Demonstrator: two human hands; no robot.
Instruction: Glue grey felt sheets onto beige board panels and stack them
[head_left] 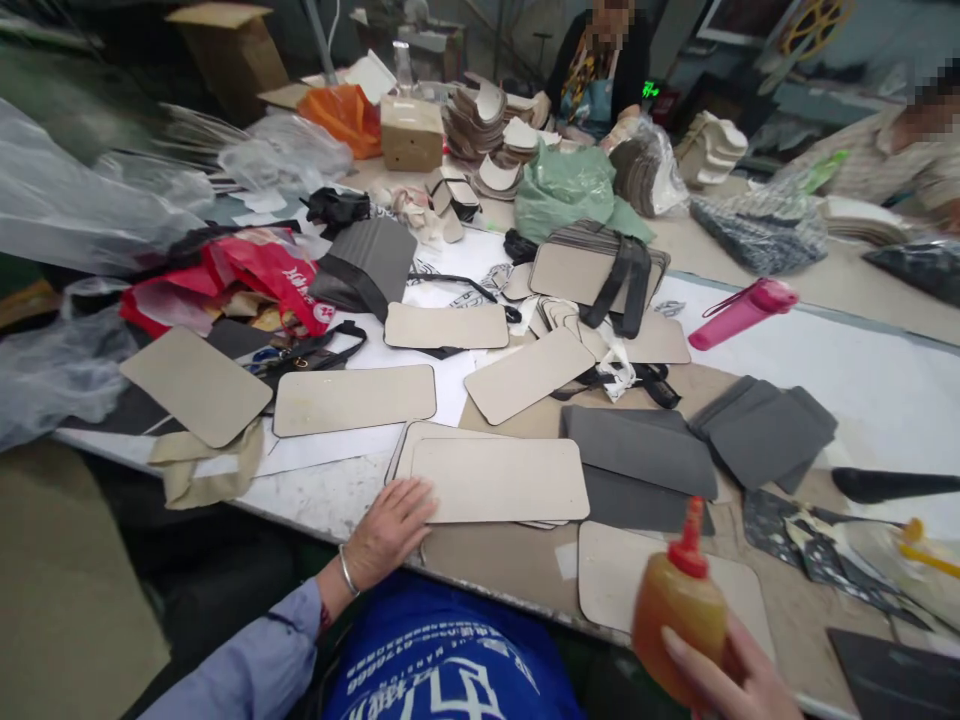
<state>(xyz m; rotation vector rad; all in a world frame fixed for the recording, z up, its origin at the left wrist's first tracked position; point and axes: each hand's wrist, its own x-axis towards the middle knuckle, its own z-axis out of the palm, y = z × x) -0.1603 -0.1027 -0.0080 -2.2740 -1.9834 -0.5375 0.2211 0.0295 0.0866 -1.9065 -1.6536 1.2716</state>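
Note:
My left hand (pixel 391 530) lies with its fingers flat on the near left corner of a beige rounded panel (pixel 499 480), which rests on a small stack of similar panels. In my right hand (pixel 739 672) is a squeeze bottle (pixel 679 625) of amber liquid with a red nozzle, held upright near the table's front edge. Behind the bottle, partly hidden by it, another beige panel (pixel 607 575) lies on the table. Dark grey fabric pieces (pixel 637 450) sit just right of the stack.
More beige panels (pixel 354 398) lie across the table. A pink bottle (pixel 742 312) rests at the right, near folded grey pieces (pixel 772 430). At left is a red bag (pixel 255 270); farther back, a green bag (pixel 566 190). Two other people sit across the table.

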